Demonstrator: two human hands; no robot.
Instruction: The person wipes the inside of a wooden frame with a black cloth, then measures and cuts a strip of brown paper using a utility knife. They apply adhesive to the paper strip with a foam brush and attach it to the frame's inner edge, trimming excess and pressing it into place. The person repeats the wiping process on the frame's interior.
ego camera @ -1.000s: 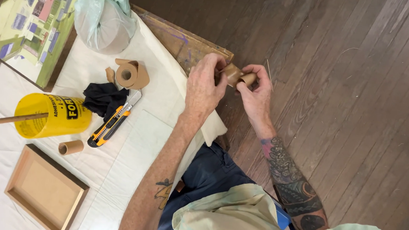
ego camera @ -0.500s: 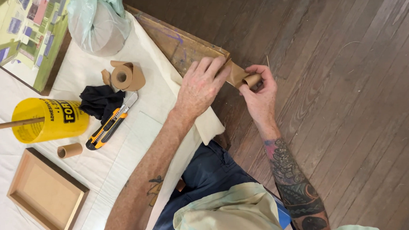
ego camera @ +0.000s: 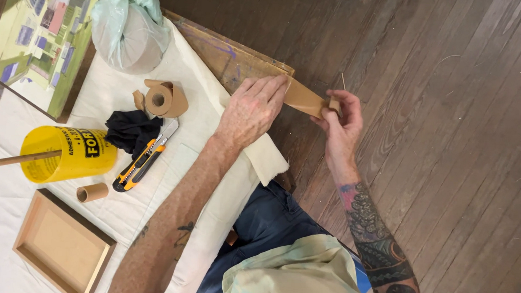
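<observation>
My left hand [ego camera: 252,109] lies flat, palm down, on the near end of a wooden board [ego camera: 230,51], pressing one end of a brown paper tape strip [ego camera: 303,99]. That strip runs to the right off the board's edge. My right hand [ego camera: 340,122] pinches the small roll end of the tape over the dark wood floor [ego camera: 452,115] and holds the strip taut. A white cloth [ego camera: 170,177] covers the work surface under the board.
On the cloth lie a brown tape roll [ego camera: 161,99], a black rag [ego camera: 132,131], a yellow-black utility knife [ego camera: 146,157], a yellow tub [ego camera: 70,154] with a stick in it, a small cardboard core [ego camera: 92,192], a wooden frame [ego camera: 64,244], a bagged bundle [ego camera: 130,28] and a painting [ego camera: 37,34].
My right hand has moved right, pulling the tape out into a longer strip. My left hand has flattened onto the board's end.
</observation>
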